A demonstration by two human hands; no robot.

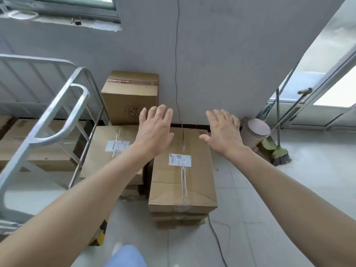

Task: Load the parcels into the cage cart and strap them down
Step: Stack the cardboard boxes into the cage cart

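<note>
The left hand [154,132] is hiding a far corner of the labelled, tape-sealed cardboard parcel [183,182]. It and the right hand [224,132] are spreading straight, empty fingers, the parcel lying beneath and between them.

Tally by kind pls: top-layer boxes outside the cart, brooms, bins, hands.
Top-layer boxes: 3 (right labelled box, left labelled box, stamped box)
broom: 1
bin: 1
Hands: 2 (left hand, right hand)
Total: 7
</note>
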